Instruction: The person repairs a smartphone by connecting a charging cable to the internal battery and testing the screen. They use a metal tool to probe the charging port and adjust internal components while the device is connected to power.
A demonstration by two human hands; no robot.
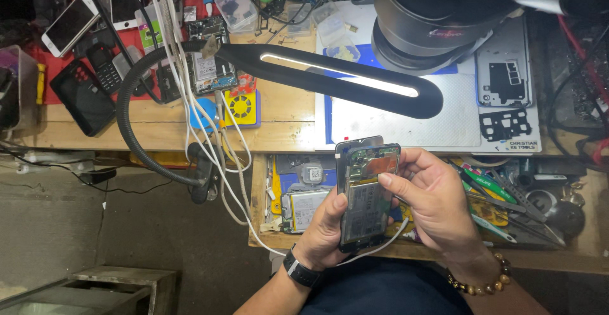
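Cluttered workbench (pixel 285 109) behind; both hands grip opened phone (pixel 366 194).

A white smartphone (pixel 70 23) with a dark screen lies tilted at the worktop's (pixel 285 109) far left corner, a small black keypad phone (pixel 104 67) and a larger black handset (pixel 82 97) just nearer the left edge. A clear lidded plastic box (pixel 235 7) stands by the far edge. In the open drawer (pixel 259 194), a flat silver battery (pixel 303 208) carries a pale printed label.
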